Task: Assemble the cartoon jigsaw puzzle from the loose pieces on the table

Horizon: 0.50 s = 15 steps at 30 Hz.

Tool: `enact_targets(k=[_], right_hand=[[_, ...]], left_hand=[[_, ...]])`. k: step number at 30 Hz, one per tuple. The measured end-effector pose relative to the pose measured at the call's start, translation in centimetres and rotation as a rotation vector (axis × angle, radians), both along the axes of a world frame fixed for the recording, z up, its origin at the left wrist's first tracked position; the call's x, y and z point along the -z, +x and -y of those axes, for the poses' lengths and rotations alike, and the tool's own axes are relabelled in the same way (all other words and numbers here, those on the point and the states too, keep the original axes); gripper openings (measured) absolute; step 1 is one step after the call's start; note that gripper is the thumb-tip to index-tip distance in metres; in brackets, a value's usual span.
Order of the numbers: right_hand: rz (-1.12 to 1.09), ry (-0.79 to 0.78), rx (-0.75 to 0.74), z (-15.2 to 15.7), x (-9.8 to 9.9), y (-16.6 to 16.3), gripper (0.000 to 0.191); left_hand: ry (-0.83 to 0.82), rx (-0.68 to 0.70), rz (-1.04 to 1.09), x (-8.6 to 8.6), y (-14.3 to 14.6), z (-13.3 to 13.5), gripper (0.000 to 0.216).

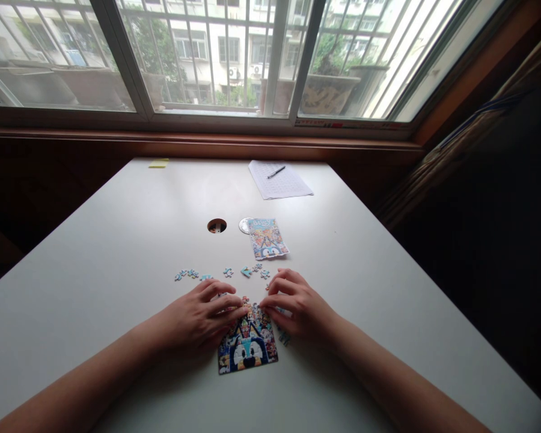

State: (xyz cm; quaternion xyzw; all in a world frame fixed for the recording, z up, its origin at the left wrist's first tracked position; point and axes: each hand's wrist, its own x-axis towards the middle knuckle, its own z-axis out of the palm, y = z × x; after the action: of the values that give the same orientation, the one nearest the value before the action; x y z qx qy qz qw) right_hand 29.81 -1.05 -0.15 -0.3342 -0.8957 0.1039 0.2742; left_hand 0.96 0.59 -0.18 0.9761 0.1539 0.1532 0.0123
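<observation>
A partly assembled jigsaw puzzle with a blue cartoon dog lies near the table's front. My left hand rests with its fingers flat and pressing on the puzzle's upper left edge. My right hand lies with curled fingers on the upper right edge, fingertips meeting the left hand's. Several loose blue pieces are scattered just beyond both hands. A small reference picture card lies further back.
The white table has a round cable hole and a round disc beside the card. A sheet of paper with a pen and a yellow sticky note lie at the far edge below the window.
</observation>
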Motion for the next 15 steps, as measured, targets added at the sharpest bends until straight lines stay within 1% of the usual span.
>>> enact_targets(k=[15], right_hand=[[-0.012,-0.015,-0.002,0.09,-0.13,0.01,0.011]], left_hand=[[0.0,0.008,-0.016,-0.3,0.0,0.02,0.053]])
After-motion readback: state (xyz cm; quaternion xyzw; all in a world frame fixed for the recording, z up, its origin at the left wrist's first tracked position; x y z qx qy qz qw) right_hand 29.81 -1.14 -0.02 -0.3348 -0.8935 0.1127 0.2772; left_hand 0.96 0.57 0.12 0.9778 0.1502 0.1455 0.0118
